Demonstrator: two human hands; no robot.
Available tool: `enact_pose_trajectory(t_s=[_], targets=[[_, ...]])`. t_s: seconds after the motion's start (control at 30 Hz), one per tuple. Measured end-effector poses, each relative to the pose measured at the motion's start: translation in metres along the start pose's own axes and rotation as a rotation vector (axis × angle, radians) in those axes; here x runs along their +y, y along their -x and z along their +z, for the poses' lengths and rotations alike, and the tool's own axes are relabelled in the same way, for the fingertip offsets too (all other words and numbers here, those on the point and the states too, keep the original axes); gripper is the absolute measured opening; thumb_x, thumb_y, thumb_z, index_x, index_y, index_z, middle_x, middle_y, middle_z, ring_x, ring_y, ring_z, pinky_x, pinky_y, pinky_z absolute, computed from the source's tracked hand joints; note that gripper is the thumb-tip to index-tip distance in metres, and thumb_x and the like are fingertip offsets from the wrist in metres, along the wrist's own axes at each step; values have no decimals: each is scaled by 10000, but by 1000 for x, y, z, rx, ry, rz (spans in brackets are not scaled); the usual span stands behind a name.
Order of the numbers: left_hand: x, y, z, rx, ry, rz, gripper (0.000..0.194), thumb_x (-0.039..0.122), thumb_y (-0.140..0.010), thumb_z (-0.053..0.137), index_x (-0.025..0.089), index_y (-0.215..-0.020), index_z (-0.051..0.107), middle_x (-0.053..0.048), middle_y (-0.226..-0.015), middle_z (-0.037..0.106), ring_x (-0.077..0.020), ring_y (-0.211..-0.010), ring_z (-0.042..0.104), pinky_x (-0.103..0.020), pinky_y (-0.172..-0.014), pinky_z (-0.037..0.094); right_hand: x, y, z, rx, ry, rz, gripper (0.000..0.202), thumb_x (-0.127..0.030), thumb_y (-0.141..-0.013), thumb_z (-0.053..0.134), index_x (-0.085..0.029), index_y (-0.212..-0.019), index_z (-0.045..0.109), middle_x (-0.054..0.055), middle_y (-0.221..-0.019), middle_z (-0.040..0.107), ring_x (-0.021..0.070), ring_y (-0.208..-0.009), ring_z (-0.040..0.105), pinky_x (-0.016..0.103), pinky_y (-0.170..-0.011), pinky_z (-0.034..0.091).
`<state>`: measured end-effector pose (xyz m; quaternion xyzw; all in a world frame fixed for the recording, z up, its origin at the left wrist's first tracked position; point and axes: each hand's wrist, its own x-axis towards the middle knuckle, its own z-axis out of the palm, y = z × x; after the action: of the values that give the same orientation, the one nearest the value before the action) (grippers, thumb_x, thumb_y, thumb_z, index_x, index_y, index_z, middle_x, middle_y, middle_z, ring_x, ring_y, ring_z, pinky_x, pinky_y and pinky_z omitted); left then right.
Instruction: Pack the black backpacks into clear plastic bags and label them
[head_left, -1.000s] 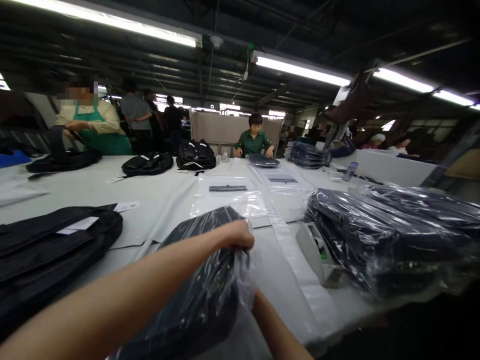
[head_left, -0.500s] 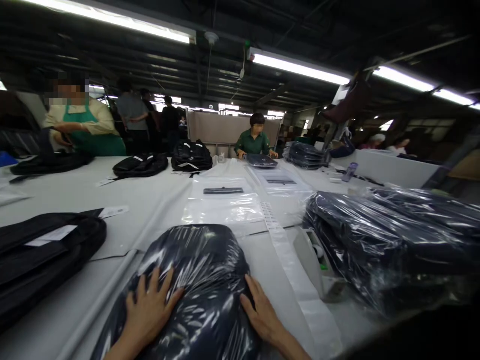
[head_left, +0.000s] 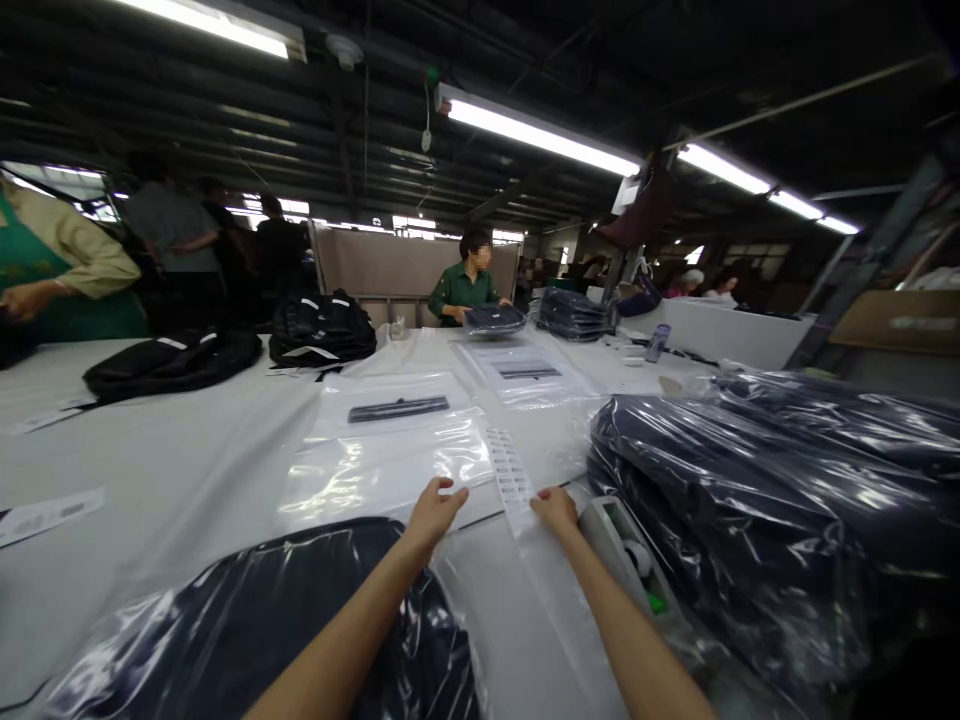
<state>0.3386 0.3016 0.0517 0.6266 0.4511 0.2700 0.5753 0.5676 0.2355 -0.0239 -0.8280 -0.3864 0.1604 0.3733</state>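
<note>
My right hand pinches the edge of a long white strip of printed stickers, which runs down the table. My left hand hovers just left of the strip with thumb and fingers apart, holding nothing. Below my left forearm lies a dark backpack in clear plastic, partly hidden by the arm. Flat clear plastic bags with a dark printed band lie beyond my hands. Right beside my right forearm stands a grey tape dispenser.
Plastic-wrapped dark bags are piled at the right. Black backpacks rest toward the far left. Across the table, a person in green handles a wrapped bag. Another person's green apron shows at the left edge.
Both hands have left the wrapped backpack and reached forward to the sticker strip, where the right has taken hold. The view has swung right; the backpack appears lower and farther left.
</note>
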Motion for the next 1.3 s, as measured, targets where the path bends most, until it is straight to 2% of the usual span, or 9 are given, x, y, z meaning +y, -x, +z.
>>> enact_pose_trajectory(t_s=[0.13,0.3,0.47,0.57,0.67,0.73,0.87,0.97,1.3], targets=[[-29,-39,57,-108,163,-11,573,408,-673,678,174,-1086,358,-21,-777,580,-147,-672,575,-276,-641,446,12,11,8,-79,-352,-1,311,-483,-732,594,-199,-826,511,37,-756,674,218,-750,648,360,-701,518],[-37,-42,87,-217,369,111,632,235,-569,704,256,-1062,309,-34,-995,588,-152,-752,621,-250,-638,469,12,32,8,-115,-671,-4,517,-512,-641,625,-234,-996,371,29,-821,685,217,-712,667,361,-691,519],[-44,-52,86,-252,392,223,436,208,-607,611,210,-1010,447,17,-771,607,-148,-688,598,-248,-626,455,0,27,-4,-237,-858,-34,556,-425,-594,740,-226,-1011,431,4,-762,679,197,-680,651,322,-646,502],[-47,-57,83,-259,360,266,394,227,-641,609,172,-1026,545,-36,-889,648,-181,-817,605,-279,-714,467,-2,21,-9,-278,-830,-72,478,-419,-557,778,-200,-896,523,13,-738,685,203,-684,648,332,-649,503],[-47,-59,81,-290,316,289,525,213,-594,687,152,-1101,567,-84,-1068,641,-220,-941,597,-306,-783,476,-2,18,-12,-230,-817,-108,499,-417,-551,786,-197,-940,565,21,-783,692,216,-746,654,351,-698,507],[-48,-60,82,-286,280,297,608,191,-561,715,144,-1145,552,-85,-1031,660,-225,-897,616,-309,-750,491,-2,16,-14,-216,-813,-114,544,-415,-549,788,-194,-1001,581,24,-795,694,222,-767,656,362,-715,509],[-53,-64,84,-205,178,338,268,202,-614,675,146,-875,650,-38,-815,691,-199,-745,627,-282,-677,487,-2,11,-18,-221,-756,-113,577,-413,-531,794,-173,-1024,619,27,-783,706,220,-747,659,375,-725,512],[-55,-65,85,-158,88,398,113,202,-663,643,175,-769,668,-22,-826,700,-202,-774,633,-270,-710,477,0,8,-20,-221,-686,-135,486,-422,-561,776,-152,-948,658,48,-796,713,224,-760,659,370,-731,512],[-51,-63,83,-189,-280,476,239,331,-869,491,260,-971,695,-19,-1020,696,-230,-948,615,-283,-841,415,6,1,-22,-44,-421,-244,297,-424,-707,671,-201,-898,717,45,-782,693,213,-757,624,344,-730,484]])
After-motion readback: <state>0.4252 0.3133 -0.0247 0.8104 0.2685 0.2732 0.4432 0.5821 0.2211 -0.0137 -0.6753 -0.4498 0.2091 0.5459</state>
